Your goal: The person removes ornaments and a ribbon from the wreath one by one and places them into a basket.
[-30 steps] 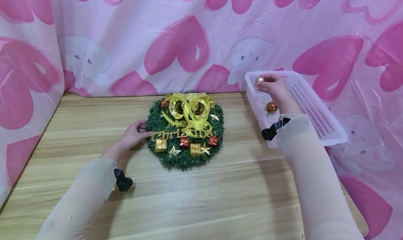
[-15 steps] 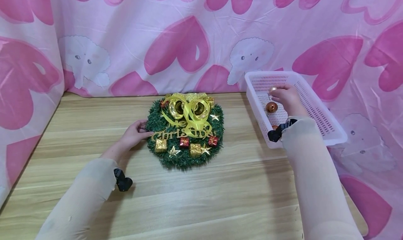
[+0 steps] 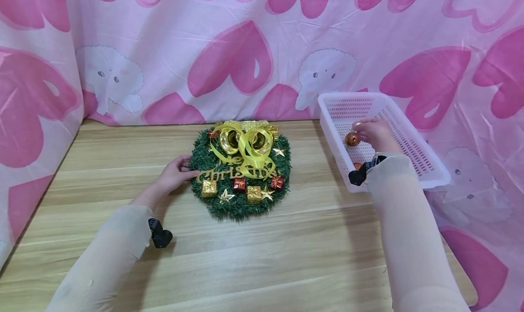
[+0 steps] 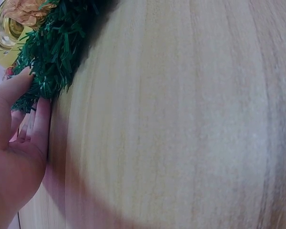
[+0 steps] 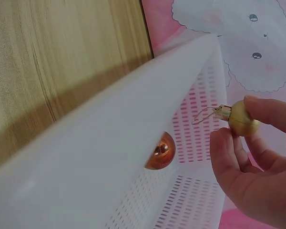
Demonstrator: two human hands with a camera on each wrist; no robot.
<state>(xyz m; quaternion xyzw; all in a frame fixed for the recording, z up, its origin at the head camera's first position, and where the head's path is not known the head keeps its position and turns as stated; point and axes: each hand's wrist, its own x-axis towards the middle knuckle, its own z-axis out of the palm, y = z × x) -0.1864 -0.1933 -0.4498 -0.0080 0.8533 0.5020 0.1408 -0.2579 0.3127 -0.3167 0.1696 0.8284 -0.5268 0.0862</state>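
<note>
In the head view, a green Christmas wreath (image 3: pixel 237 211) lies mid-table, decorated with gold bells (image 3: pixel 259 141), yellow ribbon, gold stars, small gift boxes and gold lettering. My left hand (image 3: pixel 175 173) pinches its left edge; the left wrist view shows the thumb over the green tinsel (image 4: pixel 57 52) and the fingers below it. At the right, my right hand (image 3: pixel 378 133) is over the white plastic basket (image 3: pixel 435 179). Between thumb and fingers it pinches a small matte gold bauble (image 5: pixel 243 121), whose wire hook (image 5: pixel 204 114) points away from the palm. A shiny copper bauble (image 5: pixel 164 151) lies in the basket.
Another orange bauble (image 3: pixel 358 165) shows in the basket, partly behind the black wrist camera (image 3: pixel 358 176). A pink heart-patterned cloth (image 3: pixel 163 39) hangs at the table's back and sides. The wooden table (image 3: pixel 262 266) extends in front of the wreath.
My right hand, with the gold bauble, has moved from the basket's far left corner rightward and nearer, over the basket by the copper bauble. The left hand and wreath stay put.
</note>
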